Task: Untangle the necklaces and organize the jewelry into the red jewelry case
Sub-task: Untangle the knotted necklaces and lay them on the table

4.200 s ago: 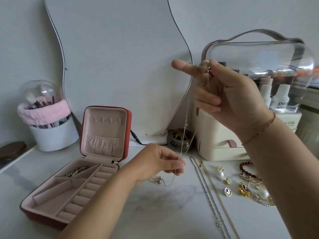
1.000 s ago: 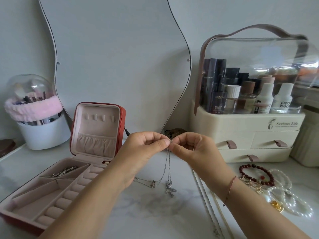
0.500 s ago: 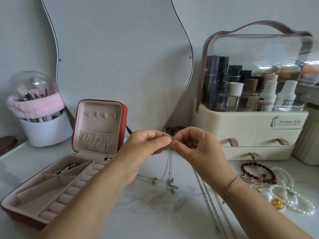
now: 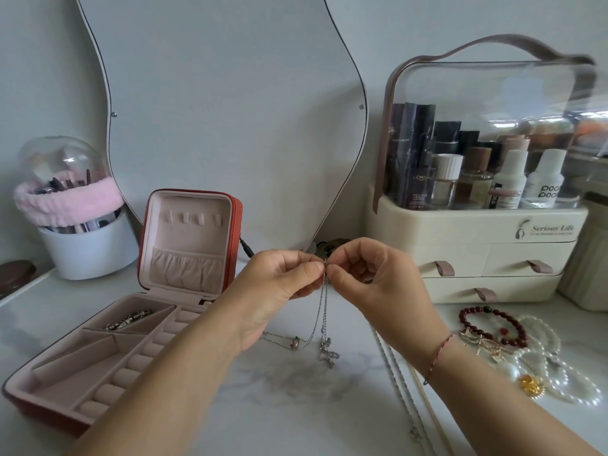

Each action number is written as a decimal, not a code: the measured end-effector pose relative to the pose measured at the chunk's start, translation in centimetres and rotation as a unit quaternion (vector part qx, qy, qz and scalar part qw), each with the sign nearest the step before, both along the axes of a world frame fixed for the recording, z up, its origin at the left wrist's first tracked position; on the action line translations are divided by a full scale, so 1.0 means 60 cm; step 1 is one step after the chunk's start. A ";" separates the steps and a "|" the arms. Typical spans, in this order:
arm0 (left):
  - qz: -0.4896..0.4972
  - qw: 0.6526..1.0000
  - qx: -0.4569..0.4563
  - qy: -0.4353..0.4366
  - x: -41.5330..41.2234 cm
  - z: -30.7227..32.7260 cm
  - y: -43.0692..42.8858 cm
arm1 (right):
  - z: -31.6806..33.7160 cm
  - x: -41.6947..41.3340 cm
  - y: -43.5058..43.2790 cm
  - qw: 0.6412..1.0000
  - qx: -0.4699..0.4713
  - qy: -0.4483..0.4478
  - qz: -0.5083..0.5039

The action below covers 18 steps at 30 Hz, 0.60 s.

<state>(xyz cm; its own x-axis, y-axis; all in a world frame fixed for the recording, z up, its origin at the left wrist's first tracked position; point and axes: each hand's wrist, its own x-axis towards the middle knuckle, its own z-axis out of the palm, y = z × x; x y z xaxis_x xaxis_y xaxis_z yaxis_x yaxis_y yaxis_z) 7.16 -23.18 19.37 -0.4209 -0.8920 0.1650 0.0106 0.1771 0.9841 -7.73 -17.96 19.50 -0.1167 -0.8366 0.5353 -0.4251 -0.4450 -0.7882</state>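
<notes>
A person's left hand (image 4: 279, 284) and right hand (image 4: 371, 281) each pinch the tops of two silver necklaces (image 4: 324, 307), whose pendants trail on the table (image 4: 296, 416) beside the open red case (image 4: 237, 225). Untangling is apparently under way; the strands next need gentle parting. Two long chains (image 4: 393, 370) and one red bracelet (image 4: 493, 319) wait.

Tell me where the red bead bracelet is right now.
Head view, right side: the red bead bracelet lies on the tabletop in front of the cream drawer organizer, with the pearl strands on its right.
</notes>
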 end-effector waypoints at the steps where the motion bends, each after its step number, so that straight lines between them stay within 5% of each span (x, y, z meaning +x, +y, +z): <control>1: -0.003 1.000 -0.001 0.002 0.000 0.000 0.000 | 0.000 -0.001 0.000 1.000 0.003 0.002 0.001; 12: -0.038 0.999 -0.009 0.021 -0.001 0.001 0.000 | 0.000 -0.005 -0.005 1.000 0.008 0.009 0.008; 18: -0.063 0.994 0.042 0.077 -0.004 0.001 0.000 | 0.004 -0.006 -0.006 0.994 0.041 -0.066 0.071</control>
